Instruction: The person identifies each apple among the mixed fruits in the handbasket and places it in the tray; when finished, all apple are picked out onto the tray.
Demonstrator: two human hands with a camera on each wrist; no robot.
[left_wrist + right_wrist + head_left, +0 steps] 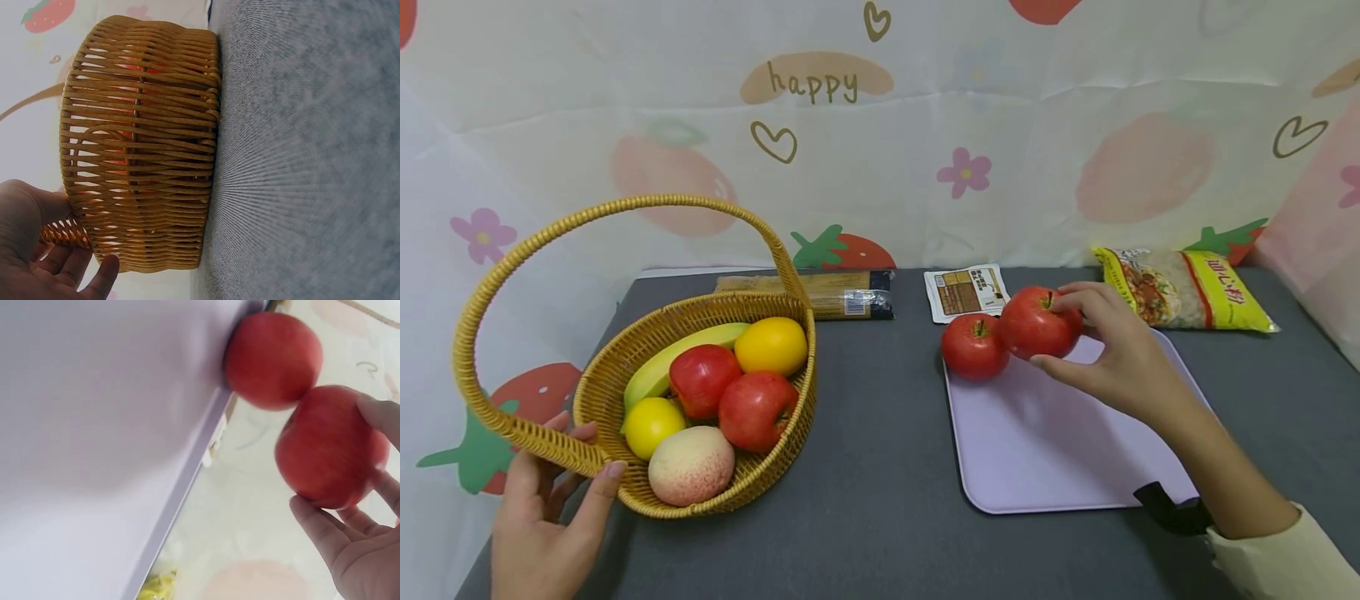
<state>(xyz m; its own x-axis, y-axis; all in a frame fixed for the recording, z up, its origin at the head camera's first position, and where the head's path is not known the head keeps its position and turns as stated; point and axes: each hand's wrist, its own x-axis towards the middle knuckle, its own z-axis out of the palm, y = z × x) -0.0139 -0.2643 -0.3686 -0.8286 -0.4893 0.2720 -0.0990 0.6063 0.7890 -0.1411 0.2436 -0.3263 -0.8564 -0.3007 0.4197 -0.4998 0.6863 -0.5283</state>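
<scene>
My right hand (1123, 358) grips a red apple (1040, 323) by its side, above the far part of a pale purple tray (1037, 467). A second red apple (974, 347) sits in the tray's far left corner; in the right wrist view the held apple (331, 447) hangs beside it. At the left, my left hand (553, 508) holds the wicker basket (805, 408) where its arched handle (677, 200) meets the rim. Inside lie a banana (662, 367), two red apples (758, 411), an orange-yellow fruit (771, 346), a yellow lemon (653, 427) and a peach (691, 465).
Behind the basket lies a long pack of noodles (842, 296). A small white and brown packet (966, 292) is just beyond the tray, and a yellow food bag (1187, 287) lies at the back right. A printed cloth (865, 167) hangs behind the grey table (880, 500).
</scene>
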